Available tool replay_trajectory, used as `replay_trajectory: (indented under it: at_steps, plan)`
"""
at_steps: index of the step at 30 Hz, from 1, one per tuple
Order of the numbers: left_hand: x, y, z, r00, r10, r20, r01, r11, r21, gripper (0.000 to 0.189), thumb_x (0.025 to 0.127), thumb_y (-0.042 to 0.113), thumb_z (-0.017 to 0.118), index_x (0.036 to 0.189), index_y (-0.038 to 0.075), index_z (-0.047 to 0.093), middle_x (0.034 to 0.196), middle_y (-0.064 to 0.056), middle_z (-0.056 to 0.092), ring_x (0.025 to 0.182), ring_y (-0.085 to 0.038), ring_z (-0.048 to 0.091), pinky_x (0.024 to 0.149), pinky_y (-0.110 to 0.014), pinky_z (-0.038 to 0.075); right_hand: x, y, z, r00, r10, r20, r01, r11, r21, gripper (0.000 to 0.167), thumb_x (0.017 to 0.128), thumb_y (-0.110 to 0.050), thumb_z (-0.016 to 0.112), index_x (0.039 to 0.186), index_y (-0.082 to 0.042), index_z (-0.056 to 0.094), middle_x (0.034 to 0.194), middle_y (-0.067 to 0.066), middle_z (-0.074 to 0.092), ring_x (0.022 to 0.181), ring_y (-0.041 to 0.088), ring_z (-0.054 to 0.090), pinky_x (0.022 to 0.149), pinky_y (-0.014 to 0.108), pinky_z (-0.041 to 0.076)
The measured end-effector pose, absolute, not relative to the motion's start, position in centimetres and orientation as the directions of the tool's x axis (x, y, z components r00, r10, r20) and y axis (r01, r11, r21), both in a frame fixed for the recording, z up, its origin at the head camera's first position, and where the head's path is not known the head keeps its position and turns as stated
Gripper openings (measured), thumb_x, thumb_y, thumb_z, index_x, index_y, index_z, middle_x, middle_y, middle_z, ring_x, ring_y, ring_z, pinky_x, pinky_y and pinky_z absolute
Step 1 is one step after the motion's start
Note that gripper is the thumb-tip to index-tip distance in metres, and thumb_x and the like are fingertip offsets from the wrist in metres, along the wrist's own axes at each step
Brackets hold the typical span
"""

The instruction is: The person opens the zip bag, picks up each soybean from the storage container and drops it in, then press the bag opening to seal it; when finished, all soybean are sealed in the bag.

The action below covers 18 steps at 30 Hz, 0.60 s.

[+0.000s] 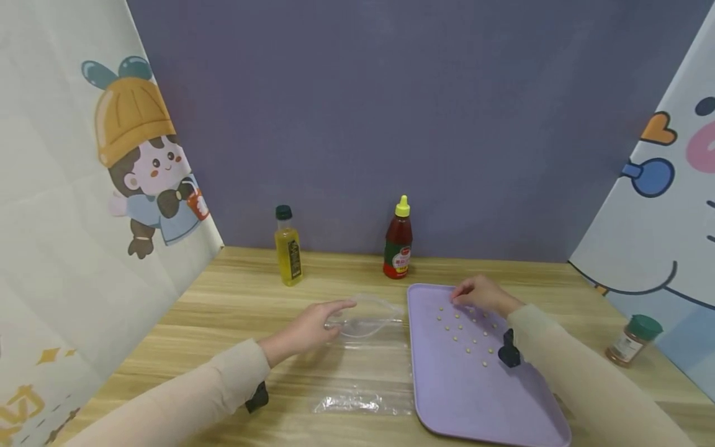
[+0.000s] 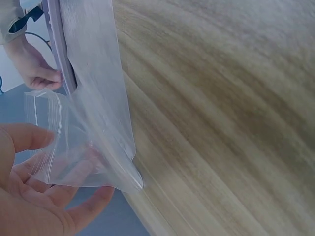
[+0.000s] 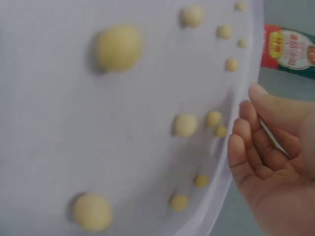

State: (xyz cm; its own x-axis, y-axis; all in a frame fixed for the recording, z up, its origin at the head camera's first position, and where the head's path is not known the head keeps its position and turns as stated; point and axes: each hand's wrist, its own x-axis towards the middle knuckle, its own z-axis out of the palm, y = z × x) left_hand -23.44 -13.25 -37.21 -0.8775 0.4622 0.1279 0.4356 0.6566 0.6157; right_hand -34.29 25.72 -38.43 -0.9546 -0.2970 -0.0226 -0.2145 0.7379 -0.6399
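Observation:
My left hand (image 1: 311, 327) holds the mouth of a clear zip bag (image 1: 357, 372), with thumb and fingers spread on either side. Through the plastic (image 2: 74, 162) some of its fingers show. The bag lies flat on the table and its mouth gapes. At the far edge of the purple tray (image 1: 463, 397), my right hand (image 1: 478, 293) bends down with thumb and fingertips close together. Several small round yellow beans (image 3: 186, 125), like soybeans, lie scattered on the tray beside that hand. Whether a bean sits between its fingertips is hidden.
An oil bottle (image 1: 288, 251) with a dark cap stands at the back left. A red sauce bottle (image 1: 398, 242) with a yellow tip stands behind the tray. To the tray's right is a green-lidded spice jar (image 1: 633, 340). A dark panel (image 1: 357, 124) closes the back.

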Motion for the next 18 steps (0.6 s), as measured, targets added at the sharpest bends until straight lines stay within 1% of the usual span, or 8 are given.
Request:
replay_trajectory:
  at_steps: [3, 5, 6, 9, 13, 16, 18]
  plan:
    - [-23.4, -13.2, -37.1, -0.880, 0.459, 0.121, 0.429, 0.657, 0.621, 0.060, 0.087, 0.000, 0.063, 0.143, 0.012, 0.046, 0.147, -0.012, 0.047, 0.124, -0.036, 0.054, 0.093, -0.041, 0.055, -34.2, 25.7, -37.9, -0.953, -0.304, 0.007, -0.228, 0.700, -0.677, 0.019, 0.089, -0.014, 0.069, 0.102, -0.001, 0.072, 0.103, 0.012, 0.071, 0.093, 0.019, 0.063, 0.079, 0.034, 0.055]
    - [-23.4, -13.3, -37.1, -0.881, 0.458, 0.119, 0.426, 0.659, 0.620, 0.059, 0.087, 0.000, 0.062, 0.143, 0.013, 0.046, 0.147, -0.012, 0.047, 0.125, -0.036, 0.054, 0.100, -0.049, 0.050, -34.2, 25.5, -37.6, -0.950, -0.311, 0.013, -0.232, 0.679, -0.696, 0.024, 0.090, -0.017, 0.068, 0.107, 0.000, 0.071, 0.107, 0.013, 0.071, 0.095, 0.020, 0.065, 0.084, 0.038, 0.056]
    - [-23.5, -13.3, -37.1, -0.880, 0.459, 0.118, 0.428, 0.661, 0.617, 0.059, 0.087, 0.000, 0.062, 0.143, 0.013, 0.046, 0.147, -0.012, 0.048, 0.125, -0.036, 0.054, 0.102, -0.050, 0.049, -34.1, 25.4, -37.4, -0.951, -0.310, 0.010, -0.225, 0.669, -0.708, 0.026, 0.090, -0.019, 0.068, 0.109, 0.000, 0.070, 0.109, 0.013, 0.070, 0.097, 0.021, 0.065, 0.087, 0.041, 0.055]
    - [-23.5, -13.3, -37.0, -0.876, 0.467, 0.120, 0.436, 0.663, 0.609, 0.059, 0.087, 0.000, 0.062, 0.143, 0.012, 0.046, 0.146, -0.013, 0.049, 0.125, -0.037, 0.054, 0.103, -0.051, 0.047, -33.5, 24.5, -36.6, -0.950, -0.311, -0.028, -0.188, 0.641, -0.744, 0.034, 0.091, -0.024, 0.067, 0.116, -0.001, 0.068, 0.113, 0.010, 0.070, 0.101, 0.022, 0.065, 0.093, 0.045, 0.053]
    - [-23.6, -13.3, -36.9, -0.871, 0.476, 0.121, 0.445, 0.661, 0.604, 0.060, 0.087, 0.000, 0.062, 0.144, 0.013, 0.046, 0.146, -0.014, 0.049, 0.124, -0.037, 0.054, 0.103, -0.051, 0.047, -32.5, 22.4, -35.5, -0.938, -0.345, -0.031, -0.181, 0.565, -0.805, 0.037, 0.090, -0.025, 0.068, 0.117, 0.000, 0.066, 0.108, 0.007, 0.072, 0.101, 0.025, 0.065, 0.093, 0.048, 0.052]
    - [-23.6, -13.3, -36.8, -0.870, 0.478, 0.119, 0.447, 0.663, 0.601, 0.061, 0.087, 0.001, 0.062, 0.144, 0.013, 0.045, 0.146, -0.014, 0.048, 0.124, -0.037, 0.055, 0.102, -0.050, 0.049, -31.9, 20.5, -34.7, -0.921, -0.389, -0.013, -0.201, 0.504, -0.840, 0.034, 0.088, -0.022, 0.070, 0.112, 0.002, 0.068, 0.101, 0.005, 0.073, 0.093, 0.021, 0.066, 0.090, 0.048, 0.053]
    - [-23.6, -13.3, -36.8, -0.871, 0.478, 0.115, 0.443, 0.664, 0.602, 0.062, 0.086, 0.001, 0.063, 0.144, 0.013, 0.045, 0.146, -0.014, 0.048, 0.124, -0.037, 0.055, 0.099, -0.048, 0.051, -31.5, 19.1, -34.2, -0.911, -0.413, -0.007, -0.210, 0.479, -0.852, 0.032, 0.087, -0.022, 0.071, 0.109, 0.002, 0.069, 0.099, 0.002, 0.073, 0.088, 0.016, 0.065, 0.087, 0.044, 0.055]
